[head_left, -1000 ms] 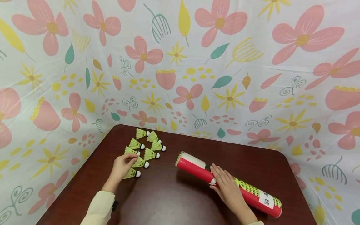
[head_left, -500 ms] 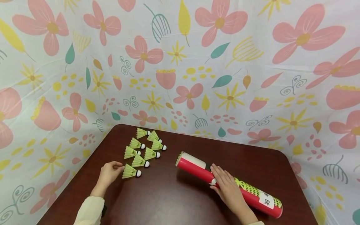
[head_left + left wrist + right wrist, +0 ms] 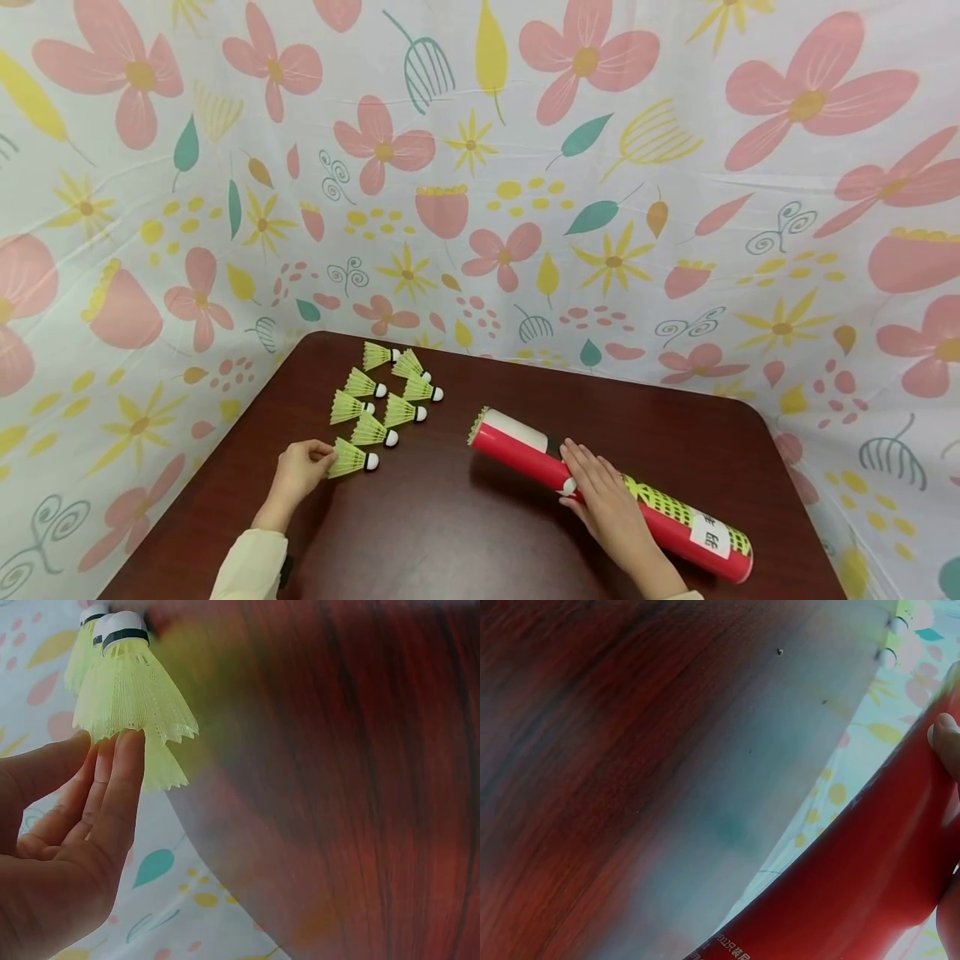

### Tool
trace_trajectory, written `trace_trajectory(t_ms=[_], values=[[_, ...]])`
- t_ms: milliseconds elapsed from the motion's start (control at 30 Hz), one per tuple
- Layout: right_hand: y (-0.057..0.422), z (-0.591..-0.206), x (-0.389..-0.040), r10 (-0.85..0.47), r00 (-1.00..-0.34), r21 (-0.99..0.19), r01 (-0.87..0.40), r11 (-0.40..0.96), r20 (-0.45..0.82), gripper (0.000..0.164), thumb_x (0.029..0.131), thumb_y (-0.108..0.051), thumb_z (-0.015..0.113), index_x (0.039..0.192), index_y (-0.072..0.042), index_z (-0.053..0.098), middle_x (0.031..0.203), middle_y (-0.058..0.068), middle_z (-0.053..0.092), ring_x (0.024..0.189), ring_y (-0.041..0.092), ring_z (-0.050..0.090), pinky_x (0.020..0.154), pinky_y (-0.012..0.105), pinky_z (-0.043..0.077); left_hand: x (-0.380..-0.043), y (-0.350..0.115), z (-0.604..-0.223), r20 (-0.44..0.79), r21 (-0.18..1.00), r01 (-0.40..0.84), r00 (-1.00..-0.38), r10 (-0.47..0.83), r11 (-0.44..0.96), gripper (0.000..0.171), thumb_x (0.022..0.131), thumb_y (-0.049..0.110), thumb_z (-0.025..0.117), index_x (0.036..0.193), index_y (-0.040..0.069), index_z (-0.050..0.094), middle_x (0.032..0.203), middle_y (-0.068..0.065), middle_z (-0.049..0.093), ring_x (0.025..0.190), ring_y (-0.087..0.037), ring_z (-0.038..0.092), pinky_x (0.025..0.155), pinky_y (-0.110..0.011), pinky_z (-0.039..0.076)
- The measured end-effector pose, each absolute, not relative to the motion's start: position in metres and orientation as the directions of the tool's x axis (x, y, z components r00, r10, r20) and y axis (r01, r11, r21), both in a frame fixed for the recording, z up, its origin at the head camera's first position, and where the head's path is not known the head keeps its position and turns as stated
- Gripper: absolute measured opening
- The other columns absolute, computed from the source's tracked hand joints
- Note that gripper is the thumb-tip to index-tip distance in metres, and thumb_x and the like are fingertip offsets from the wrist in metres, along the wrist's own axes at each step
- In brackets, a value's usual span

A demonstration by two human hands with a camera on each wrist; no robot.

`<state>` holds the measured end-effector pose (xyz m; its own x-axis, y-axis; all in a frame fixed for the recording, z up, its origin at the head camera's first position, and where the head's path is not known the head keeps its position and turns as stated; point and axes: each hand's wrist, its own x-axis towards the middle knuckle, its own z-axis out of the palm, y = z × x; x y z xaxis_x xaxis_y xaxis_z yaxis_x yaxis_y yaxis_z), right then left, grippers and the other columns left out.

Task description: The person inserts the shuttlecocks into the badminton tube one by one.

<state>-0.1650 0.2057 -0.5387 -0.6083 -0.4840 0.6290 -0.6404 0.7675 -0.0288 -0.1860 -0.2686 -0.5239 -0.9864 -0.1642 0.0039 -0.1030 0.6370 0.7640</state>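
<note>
My left hand [image 3: 298,473] pinches the feathered skirt's edge of the nearest yellow shuttlecock [image 3: 354,460], whose white cork points right. In the left wrist view, thumb and fingertips meet at the skirt rim of that shuttlecock [image 3: 124,690]. My right hand [image 3: 606,507] grips a long red shuttlecock tube [image 3: 517,448] around its middle, fingers across the top and thumb on the near side. Yellow skirt tips show at the tube's left end, which casts a shadow on the table. In the right wrist view the red tube [image 3: 840,877] fills the lower right, with the thumb [image 3: 946,742] against it.
Several more yellow shuttlecocks [image 3: 405,410] lie in loose rows at the table's left back, corks to the right. The dark wooden table [image 3: 420,533] has rounded back corners. A floral cloth [image 3: 495,167] hangs behind and at the sides.
My left hand has moved from over the shuttlecocks down and left, then slightly right onto the nearest one's skirt, which has shifted slightly. The right hand and tube stay put.
</note>
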Motion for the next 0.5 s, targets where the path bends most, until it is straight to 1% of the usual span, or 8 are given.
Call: trace_trajectory(t_ms=[100,300,500], values=[[0.2065,-0.5394,-0.1652,-0.487,-0.616,-0.026,-0.635,0.772,0.619,0.071,0.100,-0.056,0.023,0.143,-0.004,0.045,0.145,0.011,0.046,0.127,0.027,0.049,0.116,0.026,0.012,-0.1863,-0.2675,-0.5255,0.002,0.767,-0.108,-0.985,-0.170,0.633,0.010,0.088,0.001,0.066,0.093,-0.008,0.068,0.077,-0.015,0.067,0.065,-0.023,0.065,0.056,-0.034,0.052],[0.2083,-0.5400,-0.1652,-0.494,-0.629,-0.028,-0.634,0.772,0.600,0.071,0.101,-0.056,0.024,0.143,-0.003,0.043,0.146,0.012,0.045,0.128,0.027,0.047,0.116,0.025,0.011,-0.1867,-0.2653,-0.5290,0.011,0.771,-0.106,-0.984,-0.180,0.628,0.007,0.087,0.001,0.068,0.089,-0.005,0.070,0.073,-0.010,0.068,0.064,-0.020,0.064,0.056,-0.033,0.052],[0.2095,-0.5391,-0.1663,-0.494,-0.615,-0.022,-0.639,0.768,0.615,0.070,0.100,-0.056,0.025,0.143,-0.003,0.044,0.145,0.012,0.045,0.127,0.028,0.048,0.116,0.025,0.011,-0.1869,-0.2617,-0.5293,0.031,0.779,-0.084,-0.984,-0.173,0.621,0.004,0.086,-0.001,0.068,0.088,-0.003,0.071,0.074,-0.009,0.068,0.064,-0.019,0.065,0.057,-0.033,0.052]])
